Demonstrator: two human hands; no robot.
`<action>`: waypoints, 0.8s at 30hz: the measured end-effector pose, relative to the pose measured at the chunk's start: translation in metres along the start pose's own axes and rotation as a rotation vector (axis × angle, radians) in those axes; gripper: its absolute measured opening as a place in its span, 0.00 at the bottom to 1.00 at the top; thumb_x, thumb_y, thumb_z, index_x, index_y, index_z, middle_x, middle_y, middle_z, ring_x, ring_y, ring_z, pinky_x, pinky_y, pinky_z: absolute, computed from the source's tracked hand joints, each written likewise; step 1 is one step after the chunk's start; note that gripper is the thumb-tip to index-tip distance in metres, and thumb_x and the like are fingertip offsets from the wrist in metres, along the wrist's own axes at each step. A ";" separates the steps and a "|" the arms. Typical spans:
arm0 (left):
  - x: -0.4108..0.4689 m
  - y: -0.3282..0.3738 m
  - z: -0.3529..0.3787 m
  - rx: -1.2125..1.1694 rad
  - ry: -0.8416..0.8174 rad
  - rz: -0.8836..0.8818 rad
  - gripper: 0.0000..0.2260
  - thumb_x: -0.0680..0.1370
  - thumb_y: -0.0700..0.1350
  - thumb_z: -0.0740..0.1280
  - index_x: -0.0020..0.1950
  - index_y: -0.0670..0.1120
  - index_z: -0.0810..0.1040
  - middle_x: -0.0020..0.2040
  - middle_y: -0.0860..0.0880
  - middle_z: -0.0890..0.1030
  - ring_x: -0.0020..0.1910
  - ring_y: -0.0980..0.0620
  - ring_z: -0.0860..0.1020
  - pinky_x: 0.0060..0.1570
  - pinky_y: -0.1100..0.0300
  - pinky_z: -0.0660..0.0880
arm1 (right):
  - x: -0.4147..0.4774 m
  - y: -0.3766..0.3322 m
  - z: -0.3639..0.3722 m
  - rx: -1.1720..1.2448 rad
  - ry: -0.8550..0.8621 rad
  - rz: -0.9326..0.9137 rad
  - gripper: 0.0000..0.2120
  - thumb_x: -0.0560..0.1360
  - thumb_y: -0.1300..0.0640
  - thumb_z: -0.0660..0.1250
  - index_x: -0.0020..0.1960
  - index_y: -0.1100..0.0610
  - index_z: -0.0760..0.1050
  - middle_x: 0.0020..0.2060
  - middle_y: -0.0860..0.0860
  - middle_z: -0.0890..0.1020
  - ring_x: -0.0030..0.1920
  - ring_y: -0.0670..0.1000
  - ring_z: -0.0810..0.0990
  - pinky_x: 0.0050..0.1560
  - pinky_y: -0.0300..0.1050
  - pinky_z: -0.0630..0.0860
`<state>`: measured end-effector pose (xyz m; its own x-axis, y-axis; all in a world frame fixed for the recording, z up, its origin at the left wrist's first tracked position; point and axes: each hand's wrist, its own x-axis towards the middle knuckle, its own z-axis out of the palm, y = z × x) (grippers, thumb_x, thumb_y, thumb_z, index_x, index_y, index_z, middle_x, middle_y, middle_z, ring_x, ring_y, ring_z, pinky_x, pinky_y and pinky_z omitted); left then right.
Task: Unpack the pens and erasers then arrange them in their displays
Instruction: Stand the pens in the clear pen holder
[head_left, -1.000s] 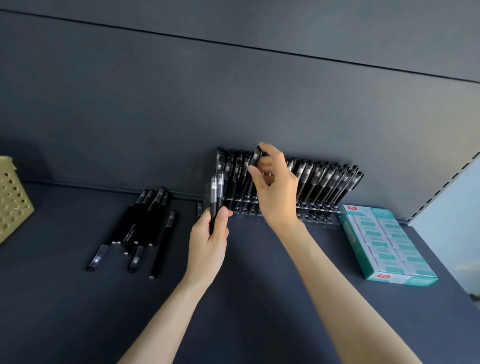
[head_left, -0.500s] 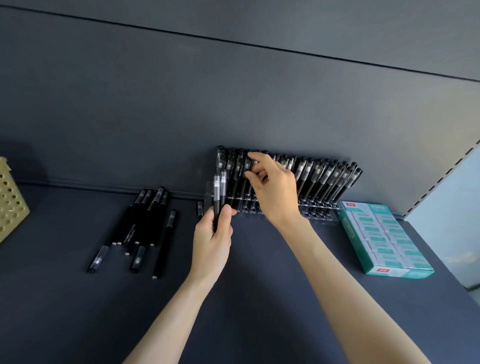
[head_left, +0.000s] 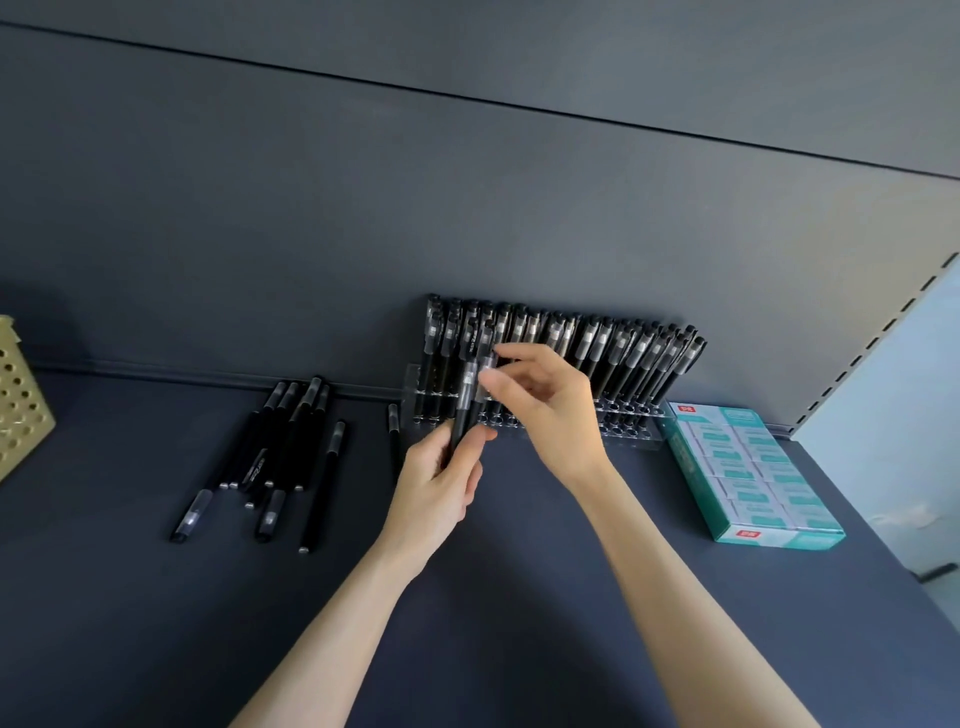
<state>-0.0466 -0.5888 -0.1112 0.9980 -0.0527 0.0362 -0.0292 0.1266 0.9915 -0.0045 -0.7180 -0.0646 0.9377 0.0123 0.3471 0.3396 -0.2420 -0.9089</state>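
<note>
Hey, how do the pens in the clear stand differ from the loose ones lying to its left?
Pose: the racked pens stand nearly upright in the clear stand; the loose pens lie flat on the shelf. Order: the racked pens form a tight row, caps up; the loose pens make a ragged bunch, caps pointing both ways. Both are black pens with clear caps.

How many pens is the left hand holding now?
2. The left pen and the right pen stand side by side in the left hand; the right hand pinches the right pen's cap. Others may be hidden.
</note>
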 end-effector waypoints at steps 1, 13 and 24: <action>-0.001 0.000 0.001 0.006 -0.030 -0.002 0.12 0.79 0.50 0.64 0.49 0.40 0.77 0.28 0.50 0.65 0.24 0.56 0.60 0.22 0.65 0.57 | -0.002 0.000 -0.001 0.034 -0.024 0.017 0.13 0.71 0.55 0.73 0.55 0.53 0.77 0.37 0.47 0.84 0.38 0.44 0.80 0.42 0.37 0.76; 0.000 -0.002 0.003 -0.050 0.023 0.032 0.03 0.75 0.45 0.71 0.44 0.48 0.78 0.31 0.49 0.71 0.23 0.56 0.62 0.21 0.66 0.59 | -0.012 -0.001 -0.007 0.216 -0.026 0.067 0.17 0.73 0.63 0.69 0.60 0.51 0.74 0.35 0.48 0.78 0.37 0.49 0.81 0.42 0.40 0.80; 0.002 -0.005 0.004 -0.026 0.156 0.042 0.09 0.81 0.50 0.60 0.47 0.49 0.77 0.33 0.52 0.74 0.23 0.57 0.64 0.21 0.67 0.60 | 0.023 -0.013 -0.016 -0.031 0.386 -0.222 0.18 0.75 0.63 0.67 0.53 0.40 0.70 0.41 0.42 0.78 0.39 0.51 0.81 0.41 0.44 0.78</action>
<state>-0.0442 -0.5933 -0.1156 0.9926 0.1075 0.0558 -0.0718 0.1515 0.9858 0.0114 -0.7306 -0.0415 0.7441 -0.2946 0.5996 0.5221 -0.3036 -0.7970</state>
